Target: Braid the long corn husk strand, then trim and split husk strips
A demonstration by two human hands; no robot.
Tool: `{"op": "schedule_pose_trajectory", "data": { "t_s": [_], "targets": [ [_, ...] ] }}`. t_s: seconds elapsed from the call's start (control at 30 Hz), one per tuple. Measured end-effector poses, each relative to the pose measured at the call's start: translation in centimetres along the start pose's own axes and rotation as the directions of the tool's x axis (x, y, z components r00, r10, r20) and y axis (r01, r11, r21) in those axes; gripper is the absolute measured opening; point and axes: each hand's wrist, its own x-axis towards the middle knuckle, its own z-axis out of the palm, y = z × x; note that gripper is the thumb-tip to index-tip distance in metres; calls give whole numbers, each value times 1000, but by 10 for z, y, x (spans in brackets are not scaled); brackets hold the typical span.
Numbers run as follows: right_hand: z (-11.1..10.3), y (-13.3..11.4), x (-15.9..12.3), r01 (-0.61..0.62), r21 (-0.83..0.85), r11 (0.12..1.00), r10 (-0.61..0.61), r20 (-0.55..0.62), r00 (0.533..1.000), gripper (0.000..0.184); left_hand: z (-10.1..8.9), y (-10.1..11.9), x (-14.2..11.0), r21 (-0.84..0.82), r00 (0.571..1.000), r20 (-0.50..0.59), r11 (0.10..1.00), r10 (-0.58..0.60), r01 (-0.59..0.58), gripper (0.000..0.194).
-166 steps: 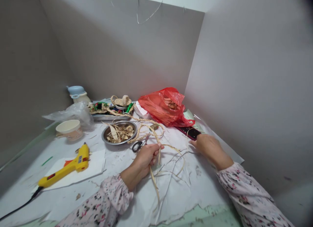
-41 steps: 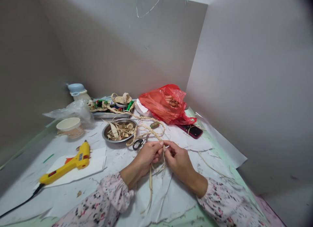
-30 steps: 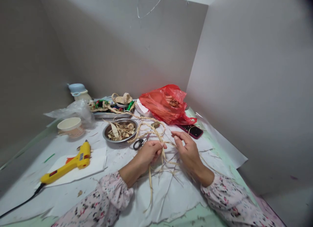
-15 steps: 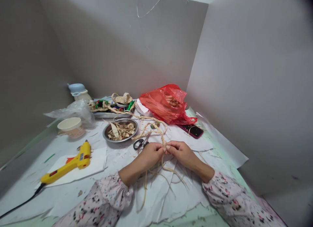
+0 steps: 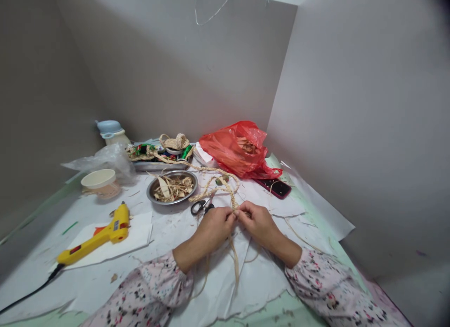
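A pale straw braid point(image 5: 231, 195) runs from the back tray across the table to my fingers. My left hand point(image 5: 218, 224) pinches its near end from the left. From the right, my right hand point(image 5: 256, 222) pinches the same end, fingertips almost touching the left ones. Loose straw strands point(image 5: 235, 266) hang from the braid below my hands onto the white paper. Close beyond my left hand lie scissors point(image 5: 199, 207) with black handles, partly hidden by that hand.
A metal bowl point(image 5: 152, 195) holds straw scraps. Behind it stands a tray point(image 5: 158, 166) of craft pieces. A red plastic bag point(image 5: 228, 151) and a phone point(image 5: 277, 188) lie at back right. At left are a yellow glue gun point(image 5: 94, 245), a paper cup point(image 5: 101, 185) and a bottle point(image 5: 110, 130).
My right hand has turned and its fingers are more curled. The strands that fanned out to the right now hang more straight down, while both hands stay at the braid's end.
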Motion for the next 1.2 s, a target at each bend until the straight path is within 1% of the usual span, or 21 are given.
{"op": "schedule_pose_trajectory", "data": {
  "t_s": [0.1, 0.23, 0.3, 0.5, 0.57, 0.63, 0.7, 0.77, 0.9, 0.97, 1.03, 1.07, 1.13, 1.2],
  "targets": [
    [0, 1, 0, -22, -8, 1000, 22, -49, 999, 17, -3, 3, -1, 66, 998, -61, 998, 6, -2, 26],
    [0, 4, 3, -95, 66, 993, 100, -83, 992, 19, -6, 10, -5, 165, 983, -183, 986, 30, 1, 25],
    [1, 5, 3, -127, 97, 987, 136, -86, 987, 20, -5, 14, -8, 175, 979, -201, 985, 42, -7, 26],
    [5, 6, 3, -146, 220, 965, 179, -142, 974, 21, 12, 24, -16, 125, 986, -146, 990, 77, -59, 25],
    [5, 6, 3, -152, 282, 947, 200, -150, 968, 22, 16, 26, -18, 149, 986, -134, 986, 100, -80, 24],
    [6, 6, 4, -173, 348, 921, 233, -136, 963, 24, 18, 29, -19, 220, 990, -103, 973, 92, -68, 25],
    [7, 5, 4, -207, 433, 877, 277, -104, 955, 25, 20, 32, -18, 315, 998, -44, 949, 45, -29, 28],
    [8, 4, 5, -234, 532, 814, 313, -61, 948, 25, 20, 34, -17, 393, 1000, 13, 920, 0, -5, 31],
    [7, 2, 6, -252, 666, 702, 338, 1, 941, 27, 22, 33, -17, 450, 999, 48, 893, -5, -17, 34],
    [5, 1, 7, -260, 710, 655, 354, 16, 935, 27, 23, 30, -17, 434, 999, 47, 901, 8, -27, 34],
    [2, 0, 9, -259, 746, 614, 376, 13, 927, 27, 21, 26, -17, 372, 999, 38, 927, 30, -42, 34],
    [0, 0, 9, -252, 759, 600, 384, 3, 923, 27, 19, 24, -16, 320, 999, 33, 946, 36, -45, 35],
    [-4, 0, 11, -245, 781, 574, 394, -2, 919, 27, 12, 20, -14, 174, 1000, 3, 984, 21, -21, 43],
    [-8, 3, 13, -264, 797, 544, 396, 34, 918, 29, 3, 15, -11, 9, 997, -69, 999, -31, 32, 54]
  ]
}}
